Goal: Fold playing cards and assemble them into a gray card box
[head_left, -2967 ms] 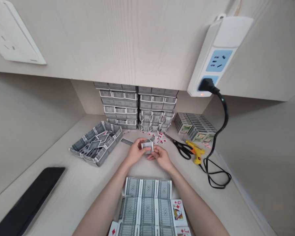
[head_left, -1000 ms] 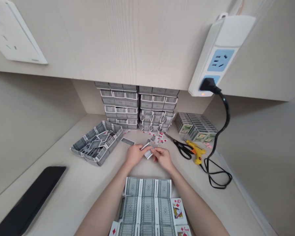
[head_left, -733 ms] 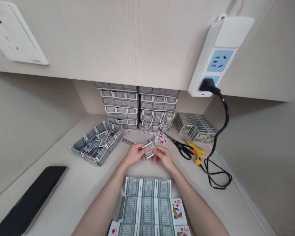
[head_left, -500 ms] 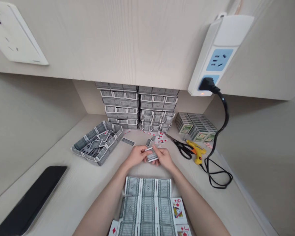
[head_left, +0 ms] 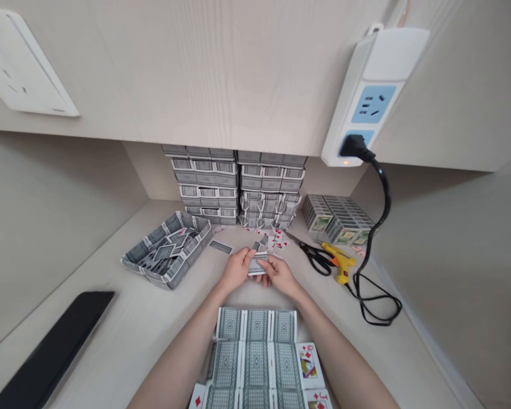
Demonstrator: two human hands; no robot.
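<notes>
Near side of the desk (head_left: 140, 324): card panel (head_left: 256, 363), rows of backs edge to edge, queen of diamonds (head_left: 310, 366) face up at its right. Black slab (head_left: 55, 352) at near left, cut off by frame; can't tell what it is.

Just past the panel, mid-desk: playing card (head_left: 258, 264), looks folded, between both hands. Left hand (head_left: 237, 268) pinches its left end, right hand (head_left: 281, 275) its right end, thumbs on top, fingers curled under. Both grips closed down to card thickness. Change: a second ago the card was tilted and partly opened out; now it's squared up, back pattern up. Reads as one piece still being shaped, nothing joined yet.

Left half of desk: card-built tray (head_left: 186, 266), open top, heaped with loose cards (head_left: 168, 250), some looking folded. Same spot as before.

Right of the hands: scissors (head_left: 309, 250) with the yellow glue gun (head_left: 341, 259) just beside the handles. Single card (head_left: 221, 246) flat, left of the hands; red-pip scraps (head_left: 278, 241) beyond.

Back edge: two stacks of card-built boxes, left stack (head_left: 208, 179) and right stack (head_left: 272, 179); insides not visible. Back right corner: boxed decks (head_left: 344, 221) in rows, contents hidden.
</notes>
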